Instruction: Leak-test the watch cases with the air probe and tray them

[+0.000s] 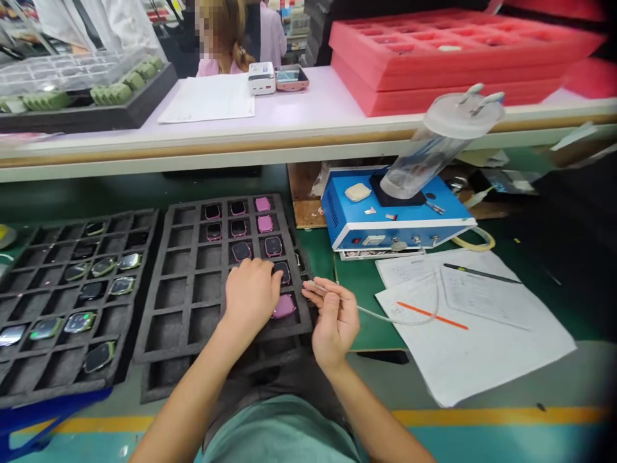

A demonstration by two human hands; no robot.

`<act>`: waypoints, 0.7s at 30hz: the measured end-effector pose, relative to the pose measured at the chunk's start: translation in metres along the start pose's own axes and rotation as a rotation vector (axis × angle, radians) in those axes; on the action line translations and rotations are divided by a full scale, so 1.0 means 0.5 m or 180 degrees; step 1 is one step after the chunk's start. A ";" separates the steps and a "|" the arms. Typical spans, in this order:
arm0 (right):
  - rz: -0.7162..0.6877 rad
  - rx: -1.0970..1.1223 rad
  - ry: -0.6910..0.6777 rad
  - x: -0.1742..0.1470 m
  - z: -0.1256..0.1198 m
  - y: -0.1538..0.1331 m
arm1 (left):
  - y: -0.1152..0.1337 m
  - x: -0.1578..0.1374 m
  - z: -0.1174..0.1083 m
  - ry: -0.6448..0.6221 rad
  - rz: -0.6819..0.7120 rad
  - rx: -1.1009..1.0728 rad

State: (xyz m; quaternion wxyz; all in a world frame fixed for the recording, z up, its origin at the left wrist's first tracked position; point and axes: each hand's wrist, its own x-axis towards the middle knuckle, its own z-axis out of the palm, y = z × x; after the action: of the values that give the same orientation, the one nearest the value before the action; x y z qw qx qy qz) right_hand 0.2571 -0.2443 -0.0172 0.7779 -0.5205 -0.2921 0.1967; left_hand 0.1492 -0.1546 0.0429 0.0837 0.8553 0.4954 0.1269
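Bright, diffuse light; shelf [308,119] washed pale; glints on watch screens [80,322]; right edge dark, blurred.

On the green bench [357,280], square pink-framed watches [273,246] sit in a rectangular dark foam tray [169,331], right of a second dark foam tray [113,328] and left of a boxy blue metal unit [357,209].
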 end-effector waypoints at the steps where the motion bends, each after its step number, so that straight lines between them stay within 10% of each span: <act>1: 0.0000 -0.0021 0.0001 0.000 0.000 0.000 | 0.009 0.012 0.000 -0.0069 -0.0068 0.0149; 8: -0.0123 -0.0075 -0.0091 0.000 0.000 0.001 | 0.026 0.008 0.015 0.0119 -0.0308 -0.0432; 12: -0.0148 -0.0008 -0.0092 0.000 0.001 0.002 | 0.003 -0.010 0.019 0.0519 -0.0661 -0.2493; 16: -0.0059 -0.0006 -0.0073 0.001 0.002 0.000 | -0.020 -0.019 -0.009 0.0016 -0.1453 -0.5219; 21: 0.0022 0.0021 -0.0138 0.003 0.011 -0.013 | -0.027 -0.033 -0.030 -0.0515 -0.1536 -0.5908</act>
State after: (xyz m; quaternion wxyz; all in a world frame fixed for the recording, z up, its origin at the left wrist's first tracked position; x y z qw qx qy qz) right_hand 0.2546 -0.2423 -0.0093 0.7724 -0.5145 -0.3065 0.2116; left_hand 0.1258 -0.1619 0.0515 0.7849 0.3296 0.3530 0.3883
